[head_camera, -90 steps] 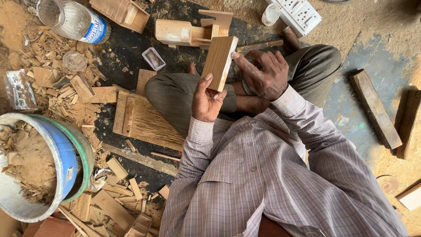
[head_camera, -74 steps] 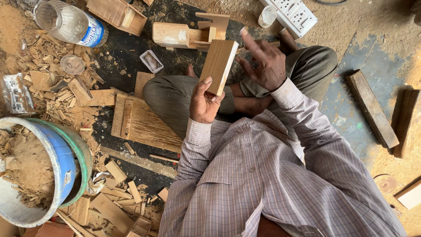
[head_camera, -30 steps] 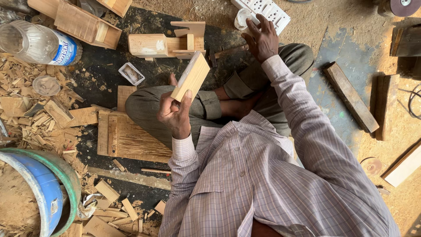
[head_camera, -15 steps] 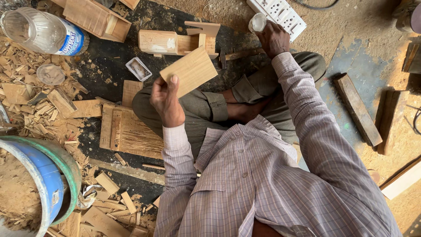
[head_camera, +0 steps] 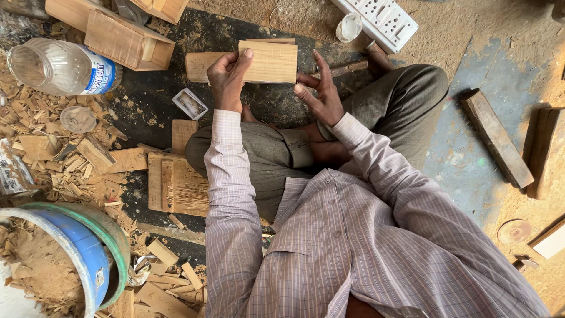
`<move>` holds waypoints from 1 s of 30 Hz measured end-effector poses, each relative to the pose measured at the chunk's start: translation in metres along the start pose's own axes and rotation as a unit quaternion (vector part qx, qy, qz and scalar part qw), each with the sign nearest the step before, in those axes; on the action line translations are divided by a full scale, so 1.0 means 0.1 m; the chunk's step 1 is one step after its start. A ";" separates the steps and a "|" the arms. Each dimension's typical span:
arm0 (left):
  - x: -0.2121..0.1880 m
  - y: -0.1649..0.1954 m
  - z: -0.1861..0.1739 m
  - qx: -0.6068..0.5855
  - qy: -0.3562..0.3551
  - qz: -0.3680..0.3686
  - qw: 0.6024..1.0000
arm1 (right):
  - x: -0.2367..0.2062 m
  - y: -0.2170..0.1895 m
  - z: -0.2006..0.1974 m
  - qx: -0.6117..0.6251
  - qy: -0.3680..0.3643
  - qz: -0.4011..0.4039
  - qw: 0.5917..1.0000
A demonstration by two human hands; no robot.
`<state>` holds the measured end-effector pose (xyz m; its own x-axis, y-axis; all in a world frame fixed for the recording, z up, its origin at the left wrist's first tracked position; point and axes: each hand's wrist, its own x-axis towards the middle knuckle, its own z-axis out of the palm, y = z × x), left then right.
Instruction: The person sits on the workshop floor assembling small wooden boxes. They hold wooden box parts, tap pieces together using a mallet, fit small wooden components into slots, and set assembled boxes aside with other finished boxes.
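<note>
Inspecting step: left hand [head_camera: 226, 79] grip holding a flat wood block [head_camera: 268, 62] up above the lap, over the floor [head_camera: 465, 171]. Right hand [head_camera: 321, 97] open, fingers spread, just beside the block's right edge, not touching. Next likely needing a second grip there.

A narrow open gap separates the right hand [head_camera: 321, 94], fingers spread, from the wooden board [head_camera: 268, 61] gripped by the left hand [head_camera: 226, 76]. Beyond the fingertips, a wooden block [head_camera: 197, 66] on the floor sits close behind the board, and a white power strip [head_camera: 382, 20] and small white cup [head_camera: 348, 26] crowd the far side. Outside the left fingers, a small tray [head_camera: 190, 103], wooden box [head_camera: 126, 41] and plastic bottle [head_camera: 59, 68] block passage. Below the fingers, folded knees fill the space.
</note>
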<state>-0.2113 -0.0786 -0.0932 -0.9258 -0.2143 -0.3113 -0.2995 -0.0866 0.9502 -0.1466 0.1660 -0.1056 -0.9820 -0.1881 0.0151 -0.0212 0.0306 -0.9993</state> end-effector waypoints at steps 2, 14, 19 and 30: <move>0.06 -0.05 0.03 -0.015 -0.008 0.010 1.000 | 0.03 0.04 0.07 0.028 0.014 0.035 0.999; -0.07 -0.15 -0.05 0.009 -0.042 -0.026 0.999 | 0.15 0.06 0.21 0.074 0.073 0.080 0.991; -0.18 -0.16 -0.15 0.002 -0.115 -0.004 0.993 | 0.16 0.03 0.25 0.085 0.077 0.078 0.990; -0.07 -0.42 -0.12 0.085 -0.135 0.104 0.982 | 0.18 0.03 0.29 0.058 0.089 0.076 0.991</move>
<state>-0.1895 -0.0856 -0.1313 -0.9914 0.0581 -0.1169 -0.1108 0.0997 0.9888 -0.1591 0.1346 -0.1096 -0.9899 -0.0136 -0.1413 0.1419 -0.0698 -0.9874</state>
